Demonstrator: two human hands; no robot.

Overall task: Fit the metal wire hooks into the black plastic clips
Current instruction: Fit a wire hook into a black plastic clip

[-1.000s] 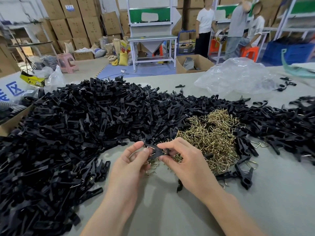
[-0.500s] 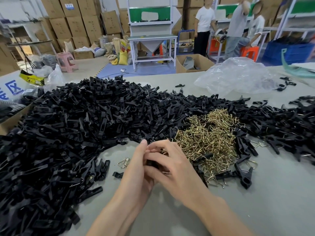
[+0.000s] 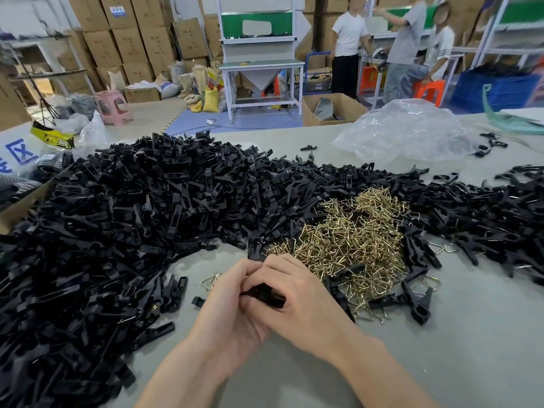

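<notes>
Both hands meet low in the middle of the grey table [image 3: 441,348]. My left hand [image 3: 226,316] and my right hand [image 3: 303,298] close together around one black plastic clip [image 3: 265,293], which shows only between the fingers. Any wire hook on it is hidden by the fingers. A heap of brass-coloured wire hooks [image 3: 347,242] lies just beyond my right hand. A huge pile of black clips [image 3: 117,231] fills the left and far side. One loose wire hook [image 3: 210,280] rests on the table left of my hands.
More black clips [image 3: 485,225] spread along the right. A few clips fitted with hooks [image 3: 418,298] lie right of the brass heap. A crumpled clear plastic bag [image 3: 406,131] sits far right. Behind the table stand a white workbench [image 3: 262,69], stacked cartons and three people.
My hands pulled back from the edge of the hook heap toward me and closed tighter over the clip. A loose wire hook now lies uncovered on the table to their left.
</notes>
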